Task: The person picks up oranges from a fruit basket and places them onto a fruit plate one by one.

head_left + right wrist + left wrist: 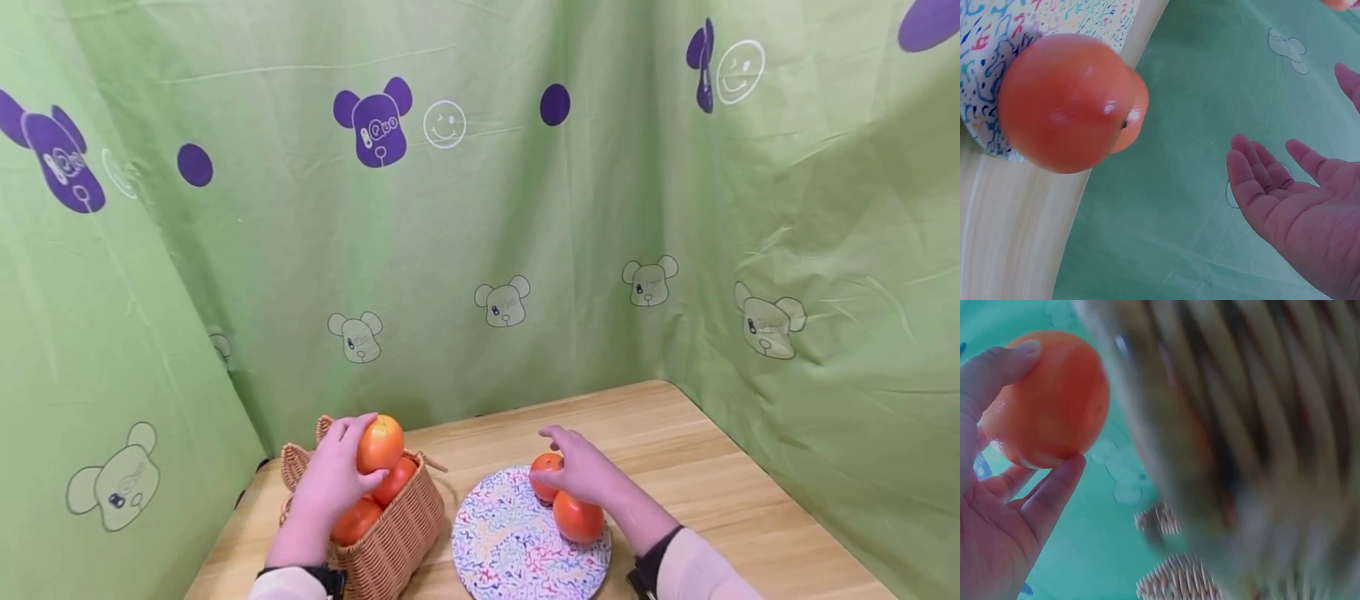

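A held fruit [382, 444] is gripped by the left hand [333, 475], fingers curled, above the wicker basket [411, 533] at left, where basket fruits [357, 521] are piled. At right, disc fruits [579, 518] are borne by a patterned disc [483, 537]; nothing is gripped by the right hand [588, 473], fingers spread. Held fruit could be dropped if smooth skin slips; disc fruits could be rolled off if knocked.

Glossy fruit [1054, 400], wicker basket [401, 533] (rough).

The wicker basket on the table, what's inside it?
At least two red-orange fruits show in the basket. The left hand holds another fruit near the opening. Whatever lies deeper is covered by the basket's walls, the hand and the visible fruits, so I can't tell.
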A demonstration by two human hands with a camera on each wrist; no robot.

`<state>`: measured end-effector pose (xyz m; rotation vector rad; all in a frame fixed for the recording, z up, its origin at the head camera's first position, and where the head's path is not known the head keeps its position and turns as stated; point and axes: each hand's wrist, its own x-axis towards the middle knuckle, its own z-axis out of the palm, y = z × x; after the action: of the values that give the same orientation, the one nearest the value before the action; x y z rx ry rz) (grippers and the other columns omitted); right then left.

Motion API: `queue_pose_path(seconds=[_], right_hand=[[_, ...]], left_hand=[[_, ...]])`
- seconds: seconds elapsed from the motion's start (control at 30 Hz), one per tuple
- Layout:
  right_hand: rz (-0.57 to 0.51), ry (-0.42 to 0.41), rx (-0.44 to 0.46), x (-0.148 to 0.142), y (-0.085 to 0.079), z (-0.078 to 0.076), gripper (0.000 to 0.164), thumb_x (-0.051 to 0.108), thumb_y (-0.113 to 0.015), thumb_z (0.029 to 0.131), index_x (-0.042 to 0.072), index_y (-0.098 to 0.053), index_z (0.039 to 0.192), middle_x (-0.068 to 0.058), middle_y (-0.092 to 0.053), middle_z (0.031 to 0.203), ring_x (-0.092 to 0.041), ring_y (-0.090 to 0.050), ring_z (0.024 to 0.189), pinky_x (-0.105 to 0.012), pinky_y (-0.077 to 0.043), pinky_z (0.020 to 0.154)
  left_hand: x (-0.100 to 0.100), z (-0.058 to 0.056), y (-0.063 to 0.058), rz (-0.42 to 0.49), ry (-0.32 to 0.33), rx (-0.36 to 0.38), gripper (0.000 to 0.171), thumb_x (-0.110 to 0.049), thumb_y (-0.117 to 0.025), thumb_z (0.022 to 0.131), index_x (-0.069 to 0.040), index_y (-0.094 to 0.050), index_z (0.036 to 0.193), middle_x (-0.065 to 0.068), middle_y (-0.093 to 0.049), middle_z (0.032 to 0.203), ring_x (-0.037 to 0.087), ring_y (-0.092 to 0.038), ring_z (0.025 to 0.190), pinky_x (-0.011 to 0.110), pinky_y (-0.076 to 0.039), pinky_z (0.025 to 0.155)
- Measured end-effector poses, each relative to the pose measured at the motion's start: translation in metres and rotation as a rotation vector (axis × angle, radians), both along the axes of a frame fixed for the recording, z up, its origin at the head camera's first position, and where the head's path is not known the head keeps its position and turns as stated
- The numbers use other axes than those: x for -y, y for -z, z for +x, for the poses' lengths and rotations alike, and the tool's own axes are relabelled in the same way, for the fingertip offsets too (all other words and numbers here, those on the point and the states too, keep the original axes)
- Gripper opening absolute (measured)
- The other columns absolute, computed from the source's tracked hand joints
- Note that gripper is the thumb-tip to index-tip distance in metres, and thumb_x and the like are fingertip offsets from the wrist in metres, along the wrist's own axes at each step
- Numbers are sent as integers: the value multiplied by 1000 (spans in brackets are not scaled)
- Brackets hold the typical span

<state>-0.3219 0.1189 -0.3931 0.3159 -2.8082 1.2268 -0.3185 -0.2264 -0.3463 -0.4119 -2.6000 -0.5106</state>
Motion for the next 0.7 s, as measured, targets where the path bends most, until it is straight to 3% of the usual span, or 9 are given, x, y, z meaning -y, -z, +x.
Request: queue_pose_path(seconds=[0.3,0.53,0.7], right_hand=[[-8,-81,-60,10,-11,10,71,40,-73,74,11,-44,132,-15,-51,122,-29,-54,105,-45,-48,83],[-60,-199,-95,23,-22,17,72,39,-72,75,9,-41,133,-17,-51,119,-27,-57,95,-40,-50,78],[-63,-254,-152,33,-28,19,66,35,-73,76,9,-44,130,-13,-52,117,-23,-57,94,-36,-51,75]], left_hand=[[-51,4,17,112,104,-90,81,-22,-84,59,-18,-45,130,10,-46,122,31,-52,107,51,-44,88],[-88,12,29,93,206,-90,79,-23,-82,61,-21,-45,131,2,-47,123,22,-52,108,41,-46,88],[-111,18,33,83,306,-147,77,-23,-82,61,-19,-46,129,3,-48,121,21,-53,106,37,-48,86]])
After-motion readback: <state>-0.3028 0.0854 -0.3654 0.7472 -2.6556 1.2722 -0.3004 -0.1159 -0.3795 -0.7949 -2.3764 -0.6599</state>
